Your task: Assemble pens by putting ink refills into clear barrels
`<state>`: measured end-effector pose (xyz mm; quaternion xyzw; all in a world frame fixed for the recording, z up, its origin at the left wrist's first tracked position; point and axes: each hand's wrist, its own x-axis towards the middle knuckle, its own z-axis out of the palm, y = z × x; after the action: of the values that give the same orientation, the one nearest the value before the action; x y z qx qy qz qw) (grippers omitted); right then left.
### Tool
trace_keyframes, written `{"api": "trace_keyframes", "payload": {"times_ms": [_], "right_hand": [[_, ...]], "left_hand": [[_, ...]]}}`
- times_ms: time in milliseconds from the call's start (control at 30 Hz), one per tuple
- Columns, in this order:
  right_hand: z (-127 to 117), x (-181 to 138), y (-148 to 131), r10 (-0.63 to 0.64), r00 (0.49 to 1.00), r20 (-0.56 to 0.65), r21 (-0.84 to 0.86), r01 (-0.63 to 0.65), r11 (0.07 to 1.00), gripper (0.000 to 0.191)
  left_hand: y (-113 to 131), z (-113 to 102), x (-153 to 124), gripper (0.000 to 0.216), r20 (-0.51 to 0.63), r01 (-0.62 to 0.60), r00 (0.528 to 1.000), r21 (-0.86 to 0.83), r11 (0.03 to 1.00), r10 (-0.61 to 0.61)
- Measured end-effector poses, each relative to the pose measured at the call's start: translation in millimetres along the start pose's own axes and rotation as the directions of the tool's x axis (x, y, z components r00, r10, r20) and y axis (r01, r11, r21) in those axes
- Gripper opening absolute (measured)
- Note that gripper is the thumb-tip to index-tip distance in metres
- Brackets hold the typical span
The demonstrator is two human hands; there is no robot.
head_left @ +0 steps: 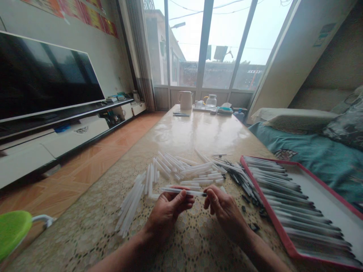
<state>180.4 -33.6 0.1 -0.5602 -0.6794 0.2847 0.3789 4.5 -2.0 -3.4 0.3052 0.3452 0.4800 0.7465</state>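
My left hand (172,206) is closed round a translucent white pen barrel (184,192), thumb on top, held level above the table. At the barrel's right end is a small black end piece (204,194), pinched by the fingers of my right hand (221,204). Behind my hands lies a pile of loose white tubes (195,170), and more white tubes (132,207) lie left of my left hand. Thin black-ended rods (241,177) and small black pieces (255,227) are scattered right of my right hand.
A red-rimmed box (283,237) at the right holds rows of assembled pens (300,207). At the table's far end stand a pinkish kettle (185,101), a glass jug (210,102) and a tissue pack (225,108). A green stool (14,230) is at the lower left, a sofa (306,147) to the right.
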Motion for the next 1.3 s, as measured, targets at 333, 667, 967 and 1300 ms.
{"api": "trace_keyframes", "payload": {"times_ms": [333, 667, 967, 1300], "right_hand": [[-2.8, -0.2, -1.4, -0.032, 0.998, 0.057, -0.051, 0.035, 0.998, 0.04], [-4.0, 0.6, -2.0, -0.016, 0.995, 0.1, -0.059, 0.023, 0.998, 0.041], [-4.8, 1.1, -2.0, -0.012, 0.995, 0.1, -0.058, 0.018, 0.998, 0.037], [-4.3, 0.8, -2.8, 0.016, 0.992, 0.123, -0.011, -0.015, 1.0, 0.036]], "left_hand": [[-2.4, -2.3, 1.0, 0.021, 0.083, -0.022, 0.996, 0.039, 0.999, 0.019], [-2.4, -2.3, 0.9, 0.019, 0.099, -0.031, 0.995, 0.052, 0.998, 0.026], [-3.2, -4.0, 3.1, 0.022, 0.095, -0.024, 0.995, 0.029, 0.999, 0.021], [-5.6, -7.2, 5.9, 0.02, 0.134, -0.044, 0.99, 0.029, 0.999, 0.039]]}}
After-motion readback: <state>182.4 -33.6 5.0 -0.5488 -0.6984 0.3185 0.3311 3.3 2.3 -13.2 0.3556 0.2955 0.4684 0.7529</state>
